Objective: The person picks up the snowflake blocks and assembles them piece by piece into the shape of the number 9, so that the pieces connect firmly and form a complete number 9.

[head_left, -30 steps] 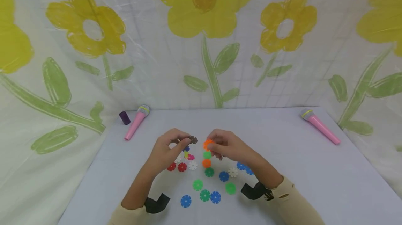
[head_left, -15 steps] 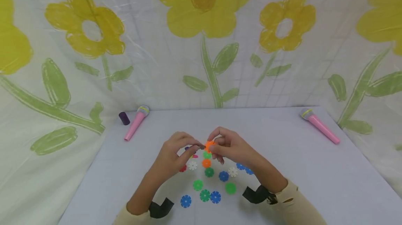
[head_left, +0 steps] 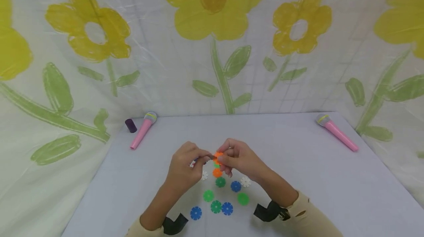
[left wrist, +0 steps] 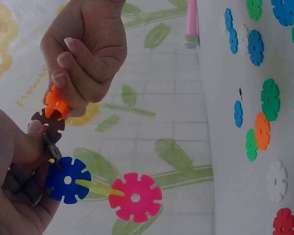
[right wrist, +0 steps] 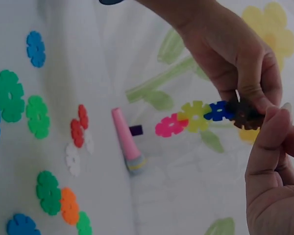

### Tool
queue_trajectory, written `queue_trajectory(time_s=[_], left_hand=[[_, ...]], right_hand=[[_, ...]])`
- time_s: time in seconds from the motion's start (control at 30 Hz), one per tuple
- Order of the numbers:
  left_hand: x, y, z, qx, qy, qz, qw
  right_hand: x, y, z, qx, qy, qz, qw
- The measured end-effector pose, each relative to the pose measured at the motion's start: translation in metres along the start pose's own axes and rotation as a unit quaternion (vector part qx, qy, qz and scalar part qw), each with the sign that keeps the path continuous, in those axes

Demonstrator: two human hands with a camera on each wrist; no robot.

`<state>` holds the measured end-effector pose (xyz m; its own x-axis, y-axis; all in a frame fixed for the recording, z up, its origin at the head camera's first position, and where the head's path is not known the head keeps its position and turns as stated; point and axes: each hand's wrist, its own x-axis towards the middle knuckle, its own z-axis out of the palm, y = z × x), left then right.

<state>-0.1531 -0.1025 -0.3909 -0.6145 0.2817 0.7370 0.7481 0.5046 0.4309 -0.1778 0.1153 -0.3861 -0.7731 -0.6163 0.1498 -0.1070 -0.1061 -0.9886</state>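
Note:
My left hand (head_left: 185, 167) pinches a brown notched plastic disc (left wrist: 54, 123), the end piece of a short chain. A dark disc (left wrist: 54, 151) seen edge-on, a blue disc (left wrist: 68, 188), a yellow disc (right wrist: 195, 116) and a pink disc (left wrist: 135, 198) follow, slotted one into the other. My right hand (head_left: 241, 159) pinches an orange notched disc (left wrist: 56, 102) between thumb and fingertips. In the left wrist view the orange disc's edge meets the brown one's. In the right wrist view fingers hide the orange disc. Both hands are raised over the table.
Several loose notched discs lie on the white table (head_left: 291, 178), among them a green disc (head_left: 208, 195), a blue disc (head_left: 196, 213) and an orange disc (head_left: 217, 173). Pink toy microphones (head_left: 141, 133) lie at the back left and right, a purple cylinder (head_left: 131, 125) beside the left one.
My left hand has moved right with the brown disc and its chain, up to the orange disc. The right hand stays nearly in place, slightly lower.

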Motion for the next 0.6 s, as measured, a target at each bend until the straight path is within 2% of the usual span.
queue_trajectory(time_s=[0.1,0.23,0.37,0.47,0.53,0.6], left_hand=[[0.0021,-0.0035,-0.0032,-0.015,-0.013,0.001,0.9998],[0.0047,-0.0081,-0.0049,-0.071,-0.041,-0.012,0.9966],[0.0031,-0.0077,-0.0031,-0.137,-0.111,-0.061,0.9825],[0.0012,-0.0072,-0.0012,-0.161,-0.148,-0.098,0.9708],[0.0011,-0.0073,-0.0009,-0.162,-0.152,-0.11,0.9688],[0.0013,-0.0079,-0.0019,-0.155,-0.146,-0.112,0.9705]], right_hand=[[0.0021,0.0011,0.0001,0.001,-0.002,-0.007,1.0],[0.0037,0.0002,0.0008,0.009,-0.005,-0.022,1.0],[0.0029,0.0001,0.0025,0.028,-0.012,-0.017,0.999],[0.0025,0.0004,0.0031,0.031,-0.014,-0.004,0.999],[0.0031,0.0015,0.0024,0.021,-0.011,0.005,1.0],[0.005,0.0045,-0.0002,0.004,-0.013,0.001,1.0]])
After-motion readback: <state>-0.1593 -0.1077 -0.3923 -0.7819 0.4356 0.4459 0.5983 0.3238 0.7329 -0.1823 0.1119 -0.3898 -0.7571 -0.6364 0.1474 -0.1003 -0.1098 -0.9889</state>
